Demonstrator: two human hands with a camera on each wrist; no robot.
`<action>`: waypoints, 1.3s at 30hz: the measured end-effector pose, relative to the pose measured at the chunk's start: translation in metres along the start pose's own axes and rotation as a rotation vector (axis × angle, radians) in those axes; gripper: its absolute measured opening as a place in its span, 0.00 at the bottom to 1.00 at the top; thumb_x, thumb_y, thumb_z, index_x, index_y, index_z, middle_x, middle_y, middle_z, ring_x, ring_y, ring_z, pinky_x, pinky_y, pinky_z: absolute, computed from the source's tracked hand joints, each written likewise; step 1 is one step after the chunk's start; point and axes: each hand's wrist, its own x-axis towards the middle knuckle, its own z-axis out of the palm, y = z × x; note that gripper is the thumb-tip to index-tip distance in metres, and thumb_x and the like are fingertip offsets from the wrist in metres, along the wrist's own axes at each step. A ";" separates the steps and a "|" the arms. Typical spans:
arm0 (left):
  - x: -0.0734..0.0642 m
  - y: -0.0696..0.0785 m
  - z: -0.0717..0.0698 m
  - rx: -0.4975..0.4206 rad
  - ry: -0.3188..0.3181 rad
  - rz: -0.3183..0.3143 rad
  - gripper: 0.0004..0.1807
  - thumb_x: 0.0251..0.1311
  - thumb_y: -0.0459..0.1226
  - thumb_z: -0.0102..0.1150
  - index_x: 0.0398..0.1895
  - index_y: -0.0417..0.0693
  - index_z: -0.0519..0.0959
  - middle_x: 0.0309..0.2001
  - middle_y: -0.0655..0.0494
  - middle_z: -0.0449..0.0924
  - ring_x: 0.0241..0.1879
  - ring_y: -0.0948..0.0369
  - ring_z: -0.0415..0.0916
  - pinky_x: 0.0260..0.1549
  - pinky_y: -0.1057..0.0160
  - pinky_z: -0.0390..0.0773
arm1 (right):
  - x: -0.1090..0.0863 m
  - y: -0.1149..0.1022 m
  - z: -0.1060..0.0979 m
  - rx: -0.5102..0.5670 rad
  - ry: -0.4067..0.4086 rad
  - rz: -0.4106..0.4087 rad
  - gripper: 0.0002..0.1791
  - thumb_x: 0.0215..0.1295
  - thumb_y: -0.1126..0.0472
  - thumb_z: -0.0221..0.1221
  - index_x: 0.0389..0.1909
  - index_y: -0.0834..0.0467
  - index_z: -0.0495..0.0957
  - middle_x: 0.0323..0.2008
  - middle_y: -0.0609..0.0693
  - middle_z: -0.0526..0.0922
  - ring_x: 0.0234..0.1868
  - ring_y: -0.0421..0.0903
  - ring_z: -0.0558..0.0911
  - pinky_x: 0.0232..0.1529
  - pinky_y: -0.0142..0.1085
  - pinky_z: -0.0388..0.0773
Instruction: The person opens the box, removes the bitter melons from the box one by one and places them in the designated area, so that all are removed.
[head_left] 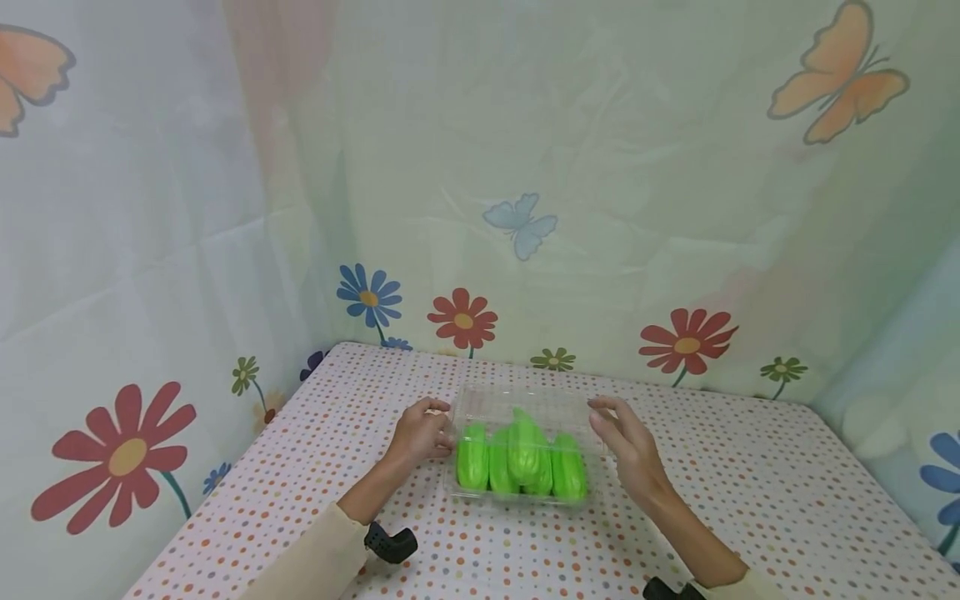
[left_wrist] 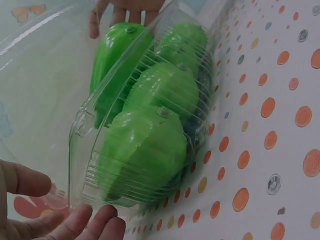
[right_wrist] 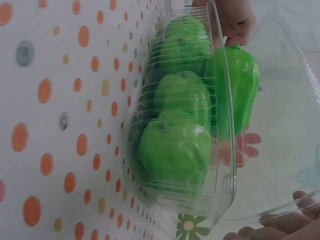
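Observation:
A clear plastic hinged box [head_left: 517, 497] sits on the table, its transparent lid [head_left: 487, 402] raised at the back. Inside are several glossy green lobed vegetables [left_wrist: 142, 145] with small stem nubs, like bell peppers. One green vegetable [right_wrist: 243, 85] lies on top of the others, rising above the rim. At the box's left end is my left hand [head_left: 422, 433], thumb and fingers apart, fingertips right at the corner by the lid. My right hand [head_left: 630, 442] is at the right end, its fingers extended toward the lid's right edge; the clear lid overlaps these fingers [right_wrist: 280, 220] in the right wrist view.
A cloth with coloured dots covers the table [head_left: 720, 475]. Behind and beside it hangs a curtain [head_left: 600, 167] printed with flowers and butterflies. Black bands [head_left: 392, 543] are on both wrists, below light sleeves [head_left: 318, 554].

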 end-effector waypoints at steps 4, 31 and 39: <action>0.000 -0.001 0.000 0.045 0.003 0.009 0.22 0.66 0.29 0.51 0.63 0.33 0.73 0.38 0.40 0.81 0.32 0.49 0.85 0.33 0.55 0.87 | 0.004 0.000 0.003 0.030 0.033 -0.007 0.25 0.80 0.49 0.40 0.63 0.64 0.67 0.71 0.66 0.66 0.70 0.71 0.65 0.62 0.73 0.61; -0.002 -0.009 -0.007 0.060 -0.115 0.071 0.32 0.55 0.28 0.53 0.67 0.27 0.68 0.34 0.38 0.81 0.24 0.57 0.81 0.25 0.60 0.85 | 0.031 -0.001 0.009 0.270 0.334 -0.108 0.23 0.81 0.58 0.45 0.55 0.75 0.76 0.42 0.37 0.84 0.51 0.33 0.84 0.54 0.28 0.78; -0.006 -0.013 -0.007 0.009 -0.116 0.069 0.34 0.55 0.27 0.52 0.69 0.28 0.66 0.32 0.38 0.81 0.22 0.59 0.79 0.24 0.60 0.85 | 0.042 0.012 0.008 0.158 0.364 -0.046 0.14 0.74 0.63 0.57 0.52 0.70 0.81 0.44 0.61 0.87 0.44 0.34 0.86 0.48 0.26 0.81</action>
